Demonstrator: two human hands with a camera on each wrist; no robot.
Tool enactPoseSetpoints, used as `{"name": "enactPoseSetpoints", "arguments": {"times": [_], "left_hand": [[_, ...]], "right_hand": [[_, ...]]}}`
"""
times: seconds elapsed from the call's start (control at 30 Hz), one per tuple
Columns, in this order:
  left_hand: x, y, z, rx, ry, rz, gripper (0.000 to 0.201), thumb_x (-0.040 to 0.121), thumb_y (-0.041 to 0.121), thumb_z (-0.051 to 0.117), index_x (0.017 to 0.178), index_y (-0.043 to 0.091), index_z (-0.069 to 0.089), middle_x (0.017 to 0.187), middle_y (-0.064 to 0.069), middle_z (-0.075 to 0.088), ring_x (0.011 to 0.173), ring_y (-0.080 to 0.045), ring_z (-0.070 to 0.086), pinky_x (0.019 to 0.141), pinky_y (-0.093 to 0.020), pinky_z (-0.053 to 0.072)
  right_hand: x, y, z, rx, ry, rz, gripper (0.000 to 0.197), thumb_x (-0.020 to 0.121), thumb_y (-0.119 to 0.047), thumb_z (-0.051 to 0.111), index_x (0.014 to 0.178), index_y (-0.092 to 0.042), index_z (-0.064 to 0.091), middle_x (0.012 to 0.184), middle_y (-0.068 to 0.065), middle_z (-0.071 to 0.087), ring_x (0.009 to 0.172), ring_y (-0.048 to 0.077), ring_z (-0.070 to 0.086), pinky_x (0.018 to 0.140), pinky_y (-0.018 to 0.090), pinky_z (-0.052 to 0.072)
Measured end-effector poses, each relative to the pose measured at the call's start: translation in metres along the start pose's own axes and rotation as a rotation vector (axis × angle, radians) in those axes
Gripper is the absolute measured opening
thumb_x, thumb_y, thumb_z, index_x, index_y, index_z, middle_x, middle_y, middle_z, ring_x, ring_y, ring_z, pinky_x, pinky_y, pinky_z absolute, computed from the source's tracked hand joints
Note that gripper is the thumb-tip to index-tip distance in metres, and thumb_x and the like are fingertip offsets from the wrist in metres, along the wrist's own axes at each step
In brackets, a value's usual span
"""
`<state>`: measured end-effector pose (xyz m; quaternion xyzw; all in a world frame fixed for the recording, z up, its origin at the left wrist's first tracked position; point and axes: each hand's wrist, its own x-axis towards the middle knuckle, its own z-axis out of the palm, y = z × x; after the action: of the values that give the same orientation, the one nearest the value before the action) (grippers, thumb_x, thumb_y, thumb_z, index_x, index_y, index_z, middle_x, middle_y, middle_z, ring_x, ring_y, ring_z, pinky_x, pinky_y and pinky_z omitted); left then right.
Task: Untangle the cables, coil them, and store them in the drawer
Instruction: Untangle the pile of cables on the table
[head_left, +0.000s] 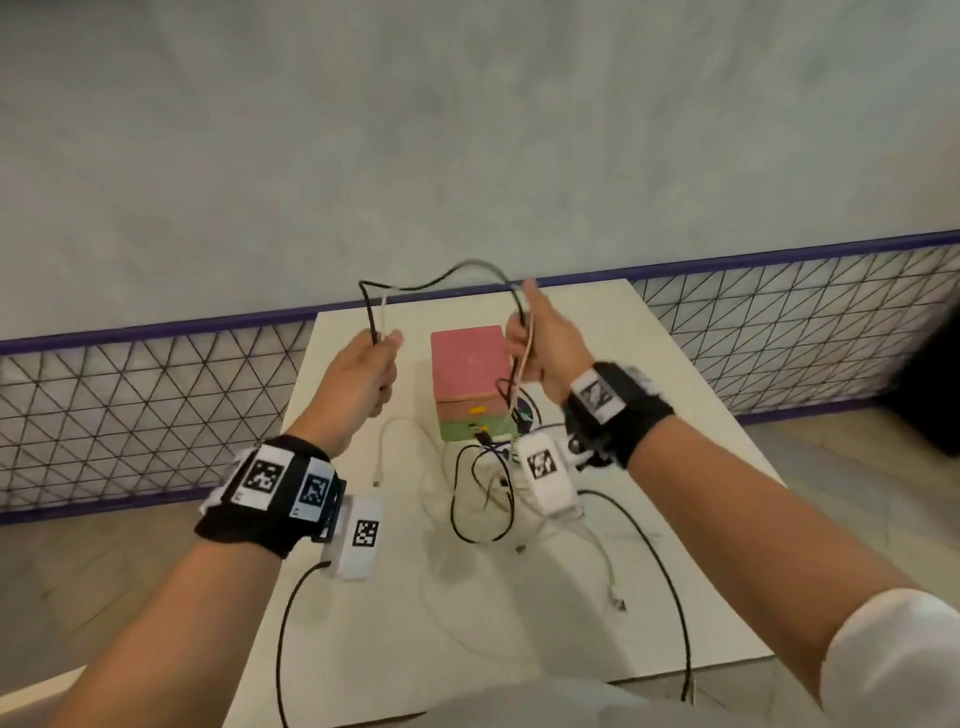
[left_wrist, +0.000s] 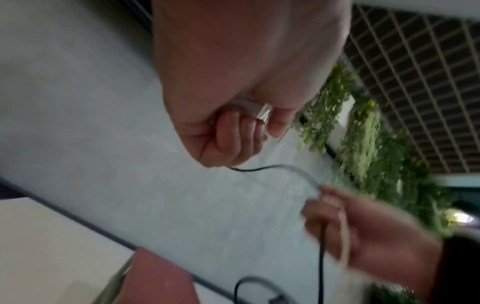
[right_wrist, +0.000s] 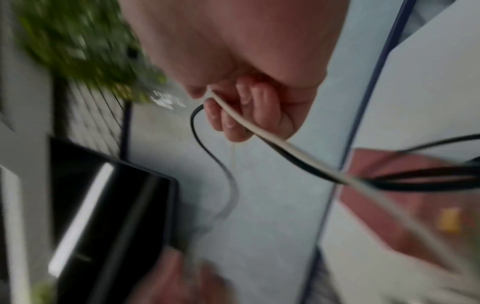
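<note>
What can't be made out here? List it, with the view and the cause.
- Head view: whether the drawer box is open; cables and right hand cover its front.
- Left wrist view: what the left hand grips; curled fingers hide it.
- Right wrist view: box details; motion blur.

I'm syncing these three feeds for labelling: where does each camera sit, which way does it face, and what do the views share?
Head: on the head, looking down at the table; both forearms, left hand, right hand.
Left wrist: along the left hand's curled fingers toward the wall; right hand opposite.
Right wrist: along the right hand's fingers gripping the white cable.
Shared: black cable, pink box.
</note>
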<state>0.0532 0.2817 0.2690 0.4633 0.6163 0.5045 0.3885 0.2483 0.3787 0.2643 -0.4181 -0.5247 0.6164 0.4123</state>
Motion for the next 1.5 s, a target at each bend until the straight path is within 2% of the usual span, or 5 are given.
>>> {"name": "enactPoseSetpoints", "arguments": {"times": [0.53,0.93,1.2,1.37,1.5], "left_hand": [[0.018,0.003,0.042,-0.277,-0.114,-0.104,0.027,0.096,0.026,0.051,0.072,0.018,0.044,0.046,0.011,0.026,0.037,-0.005,0.018,0.033,-0.016,0.017],[0.029,0.035,0.005,-0.166,-0.025,0.190,0.020,0.089,0.019,0.064,0.108,0.021,0.058,0.061,0.005,0.033,0.046,-0.008,0.028,0.041,-0.019,0.025],[0.034,0.013,-0.009,-0.460,-0.007,0.036,0.020,0.094,0.029,0.043,0.099,0.020,0.060,0.051,0.009,0.030,0.040,-0.005,0.023,0.037,-0.016,0.015],[0.039,0.004,-0.015,-0.482,0.167,-0.002,0.030,0.099,0.021,0.032,0.072,0.019,0.045,0.042,0.011,0.034,0.032,-0.003,0.025,0.037,-0.014,0.012],[0.039,-0.010,-0.024,-0.459,0.220,-0.015,0.030,0.100,0.024,0.034,0.073,0.019,0.044,0.046,0.010,0.037,0.034,-0.004,0.027,0.037,-0.016,0.014]], "right_hand": [[-0.010,0.111,-0.007,-0.824,-0.541,-0.058,0.069,0.077,-0.059,0.066,0.137,-0.037,0.038,0.138,-0.012,0.049,0.125,0.012,0.049,0.103,0.035,0.042],[0.010,0.050,-0.025,-0.528,-0.194,0.072,0.025,0.094,-0.018,0.050,0.083,-0.001,0.065,0.056,0.001,0.046,0.032,0.000,0.039,0.037,0.015,0.031],[0.011,-0.032,-0.030,-0.080,-0.135,-0.087,0.035,0.093,-0.044,0.051,0.075,-0.014,0.060,0.052,-0.003,0.038,0.041,0.010,0.039,0.040,0.020,0.030],[0.030,0.058,-0.084,-1.059,-0.162,0.298,0.093,0.071,-0.068,0.063,0.144,-0.021,0.030,0.131,0.013,0.052,0.117,0.030,0.054,0.091,0.040,0.047],[0.015,0.102,-0.128,-1.139,-0.052,0.277,0.033,0.087,-0.025,0.064,0.114,-0.006,0.063,0.117,0.015,0.063,0.114,0.031,0.058,0.087,0.028,0.044]]}}
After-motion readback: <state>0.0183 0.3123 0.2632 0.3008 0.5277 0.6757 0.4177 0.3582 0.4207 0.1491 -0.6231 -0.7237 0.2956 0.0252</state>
